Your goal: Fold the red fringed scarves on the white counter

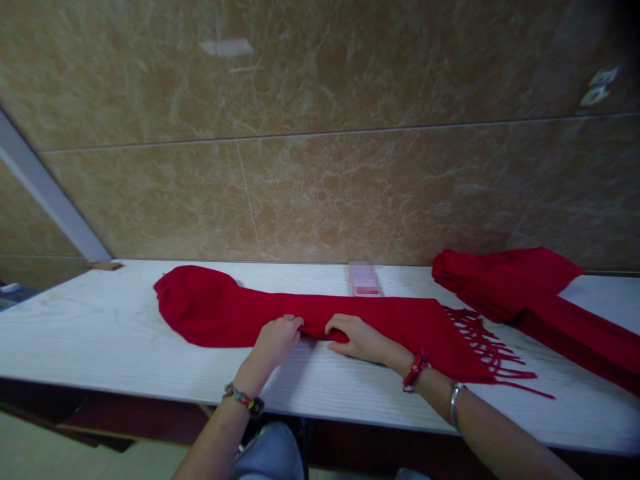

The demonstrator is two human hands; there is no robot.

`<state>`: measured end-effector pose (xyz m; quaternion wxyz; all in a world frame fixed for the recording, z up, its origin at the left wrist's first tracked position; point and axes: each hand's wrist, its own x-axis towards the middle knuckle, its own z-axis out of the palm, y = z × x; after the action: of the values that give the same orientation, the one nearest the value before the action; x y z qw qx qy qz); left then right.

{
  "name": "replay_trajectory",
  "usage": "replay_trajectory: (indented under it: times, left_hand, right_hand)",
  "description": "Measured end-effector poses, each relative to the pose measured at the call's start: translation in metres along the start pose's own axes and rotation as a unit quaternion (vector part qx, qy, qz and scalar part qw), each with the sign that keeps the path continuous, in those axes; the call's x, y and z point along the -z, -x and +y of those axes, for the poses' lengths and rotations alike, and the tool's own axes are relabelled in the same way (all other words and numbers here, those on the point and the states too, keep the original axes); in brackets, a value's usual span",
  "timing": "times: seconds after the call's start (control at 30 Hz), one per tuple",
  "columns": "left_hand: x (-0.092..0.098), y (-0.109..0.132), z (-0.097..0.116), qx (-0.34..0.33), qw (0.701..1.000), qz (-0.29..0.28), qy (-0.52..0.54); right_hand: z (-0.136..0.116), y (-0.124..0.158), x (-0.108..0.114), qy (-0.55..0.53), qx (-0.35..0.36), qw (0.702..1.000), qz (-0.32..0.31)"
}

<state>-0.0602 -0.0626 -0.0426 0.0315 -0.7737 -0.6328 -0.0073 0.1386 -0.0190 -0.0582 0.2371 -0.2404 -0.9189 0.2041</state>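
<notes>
A red scarf [395, 317] lies lengthwise along the white tabletop, bunched at its left end and with a fringe spread out at its right end. At the middle of its near edge, my left hand [280, 339] pinches the cloth, fingers curled. Just to the right, my right hand [357, 337] grips the same edge between thumb and bent fingers, with a fold of cloth between them. A short stretch of edge shows between both hands. The left fingertips are partly hidden by the hand itself.
Another red cloth [540, 303], folded and long, lies at the right and runs off the view. A small pinkish, blurred packet [365, 279] sits behind the scarf. The white table [100, 333] meets a brown marbled wall [320, 187]; dark shelving is below its front edge.
</notes>
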Motion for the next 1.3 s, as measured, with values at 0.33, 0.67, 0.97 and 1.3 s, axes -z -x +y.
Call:
replay_trajectory:
  times: [0.33, 0.67, 0.97, 1.3]
  left_hand:
    - [0.002, 0.005, -0.002, -0.107, 0.992, 0.025, 0.067]
    - [-0.001, -0.006, 0.002, -0.064, 0.997, 0.036, 0.029]
    - [0.001, -0.002, 0.000, -0.077, 0.994, 0.071, 0.025]
    - [-0.007, -0.006, -0.028, -0.061, 0.987, 0.070, 0.129]
  right_hand:
    - [0.007, -0.003, -0.006, 0.038, -0.007, 0.997, 0.061]
    - [0.011, -0.004, -0.008, 0.071, -0.038, 0.993, 0.085]
    - [0.014, -0.005, -0.008, 0.039, -0.041, 0.993, 0.104]
    - [0.020, -0.008, -0.006, 0.018, -0.081, 0.985, 0.150]
